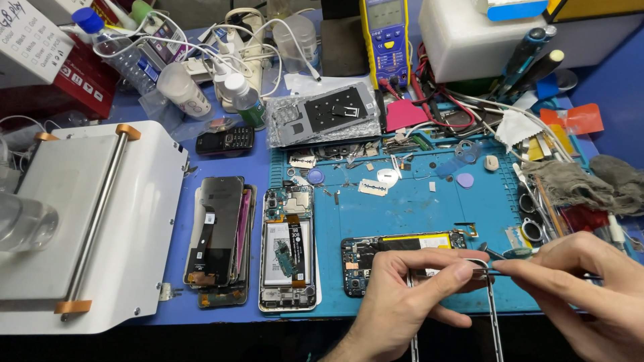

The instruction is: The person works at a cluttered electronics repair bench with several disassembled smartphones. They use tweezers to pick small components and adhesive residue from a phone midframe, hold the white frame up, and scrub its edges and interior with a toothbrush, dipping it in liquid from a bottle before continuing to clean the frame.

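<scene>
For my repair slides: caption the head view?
Left hand and right hand work tweezers on a phone frame.

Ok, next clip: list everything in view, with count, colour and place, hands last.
work mat: one, teal, centre of the blue bench
opened phones: two, on the mat; one upright, one lying sideways by the hands
screen panels: a stack, black, left of the mat
white machine: one, with metal plate, far left
multimeter: one, yellow and blue, top centre
keypad phone: one, black, above the stack
plastic bottles: several, clear, top left
grey rag: one, right
thin frame: one, silver, held between both hands
left hand: pinching the frame
right hand: holding tweezers at the frame
</scene>
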